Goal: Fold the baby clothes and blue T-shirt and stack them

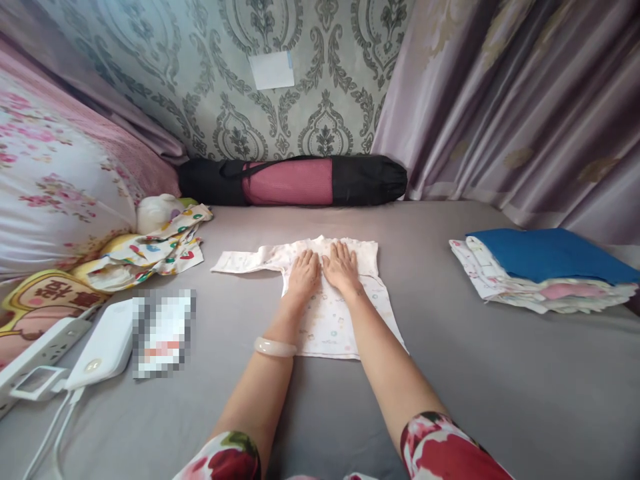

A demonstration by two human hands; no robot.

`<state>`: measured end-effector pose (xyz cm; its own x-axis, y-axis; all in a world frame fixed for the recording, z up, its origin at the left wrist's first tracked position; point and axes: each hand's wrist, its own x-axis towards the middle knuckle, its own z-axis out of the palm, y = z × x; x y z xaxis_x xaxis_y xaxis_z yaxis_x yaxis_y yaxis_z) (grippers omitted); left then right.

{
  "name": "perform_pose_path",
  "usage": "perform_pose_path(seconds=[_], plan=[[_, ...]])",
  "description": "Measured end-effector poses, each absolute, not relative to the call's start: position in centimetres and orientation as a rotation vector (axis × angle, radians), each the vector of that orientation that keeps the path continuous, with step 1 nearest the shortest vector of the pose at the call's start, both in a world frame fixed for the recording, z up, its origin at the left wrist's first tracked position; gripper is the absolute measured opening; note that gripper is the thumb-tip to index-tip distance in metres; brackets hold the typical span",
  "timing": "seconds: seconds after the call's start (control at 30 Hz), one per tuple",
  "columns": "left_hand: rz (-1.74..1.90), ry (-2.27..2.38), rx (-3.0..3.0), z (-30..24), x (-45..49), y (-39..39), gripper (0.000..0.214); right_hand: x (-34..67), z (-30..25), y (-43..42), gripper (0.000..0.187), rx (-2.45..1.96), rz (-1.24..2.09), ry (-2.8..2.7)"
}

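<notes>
A small white long-sleeved shirt [325, 327] with a pale print lies spread on the grey sheet. Its left sleeve stretches out to the left; on the right, the other sleeve appears folded in over the body. My left hand [304, 272] rests flat on the upper chest of the shirt, fingers extended, a pale bangle on that wrist. Beside it, my right hand [341, 267] presses palm down on the upper right part, fingers straight. The hands are close together, and neither grips the cloth.
Folded clothes [550, 267] with a blue piece on top are stacked at right. Left lie a patterned garment [150, 253], a power bank [103, 343], a power strip [45, 357] with cables and a blurred packet [165, 333]. A black and pink rolled bag [290, 181] lies along the wall.
</notes>
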<state>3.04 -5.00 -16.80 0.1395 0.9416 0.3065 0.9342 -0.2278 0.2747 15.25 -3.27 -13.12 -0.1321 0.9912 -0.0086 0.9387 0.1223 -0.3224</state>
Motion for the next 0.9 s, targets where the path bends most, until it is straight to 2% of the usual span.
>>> perform_pose_path(seconds=[0.3, 0.7, 0.9], plan=[[0.599, 1.999, 2.276, -16.0, 3.1, -5.6, 0.043, 18.5, -13.5, -2.2, 0.066, -2.185, 0.252, -1.942], [0.544, 2.003, 2.189, -15.6, 2.8, -5.6, 0.047, 20.3, -13.7, -1.6, 0.063, -2.252, 0.218, -1.773], [0.629, 1.989, 2.176, -15.0, 3.1, -5.5, 0.042, 19.1, -13.3, -2.0, 0.061, -2.152, 0.192, -1.933]])
